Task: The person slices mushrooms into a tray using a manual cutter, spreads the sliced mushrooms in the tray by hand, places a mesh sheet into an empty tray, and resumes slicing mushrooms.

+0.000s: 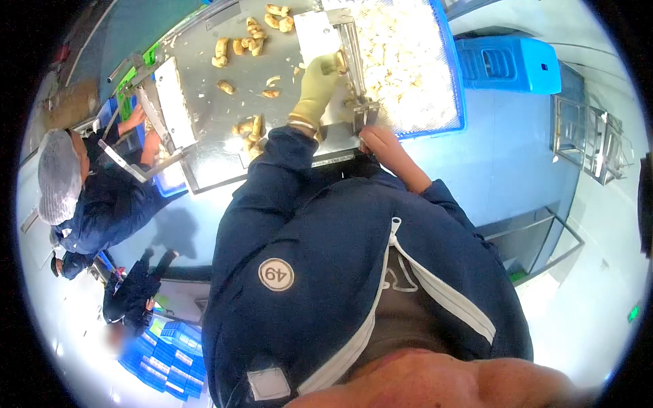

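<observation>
My left hand [317, 88], in a pale yellow-green glove, is closed on a brown-and-cream mushroom [341, 62] beside a long metal slicer [352, 61]. A white board [318, 35] lies under the slicer's left side. My bare right hand [382, 145] is closed at the slicer's near end, around what looks like its handle; the fingers partly hide it. Just right of the slicer, a blue mesh basket [445, 47] holds many pale mushroom slices [398, 75]. Whole mushrooms [253, 35] and a few scraps lie on the metal table [204, 88] to the left.
A light blue plastic stool [507, 64] stands beyond the basket. On the left, a co-worker [88, 183] in a hair cover works at another slicer [160, 115]. Stacked blue crates [166, 360] and another person [132, 292] are farther off. A metal rack [592, 139] stands at the right.
</observation>
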The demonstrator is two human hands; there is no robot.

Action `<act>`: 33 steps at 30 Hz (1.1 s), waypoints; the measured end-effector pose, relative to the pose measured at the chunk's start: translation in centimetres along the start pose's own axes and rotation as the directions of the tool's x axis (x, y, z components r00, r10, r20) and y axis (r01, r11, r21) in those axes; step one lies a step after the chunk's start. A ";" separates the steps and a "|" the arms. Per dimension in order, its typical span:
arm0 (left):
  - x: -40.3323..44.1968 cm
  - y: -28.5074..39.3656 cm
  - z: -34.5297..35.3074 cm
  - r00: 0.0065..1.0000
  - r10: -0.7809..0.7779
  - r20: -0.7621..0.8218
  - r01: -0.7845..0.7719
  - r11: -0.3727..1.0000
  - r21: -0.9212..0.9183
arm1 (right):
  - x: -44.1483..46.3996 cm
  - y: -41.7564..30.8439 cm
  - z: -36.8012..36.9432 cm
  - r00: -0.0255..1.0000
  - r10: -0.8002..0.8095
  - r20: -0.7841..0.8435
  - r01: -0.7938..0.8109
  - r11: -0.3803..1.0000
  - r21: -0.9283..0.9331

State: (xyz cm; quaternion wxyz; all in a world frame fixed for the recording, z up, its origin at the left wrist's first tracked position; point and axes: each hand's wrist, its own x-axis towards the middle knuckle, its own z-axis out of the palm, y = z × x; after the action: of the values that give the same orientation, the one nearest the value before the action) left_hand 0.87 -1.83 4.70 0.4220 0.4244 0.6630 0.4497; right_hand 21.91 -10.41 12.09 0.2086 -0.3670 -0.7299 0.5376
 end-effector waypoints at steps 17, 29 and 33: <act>1.1 -0.6 0.5 0.994 -0.084 0.072 0.074 0.988 0.138 | 0.7 -0.1 0.5 0.998 0.009 -0.069 -0.017 0.992 -0.122; 2.2 -2.7 1.3 0.989 -0.039 0.140 0.024 0.994 0.109 | 1.3 -4.1 -1.0 0.993 0.099 -0.060 -0.097 0.995 0.031; 1.7 1.1 0.7 0.992 -0.043 0.122 0.018 0.980 0.199 | 0.4 0.5 0.7 0.999 -0.050 -0.020 0.045 0.983 -0.175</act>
State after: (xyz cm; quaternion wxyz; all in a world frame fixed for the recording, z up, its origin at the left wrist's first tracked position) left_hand 1.30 0.17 5.27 0.4255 0.4814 0.6829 0.3476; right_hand 21.35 -10.46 11.39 0.1974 -0.3730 -0.7802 0.4617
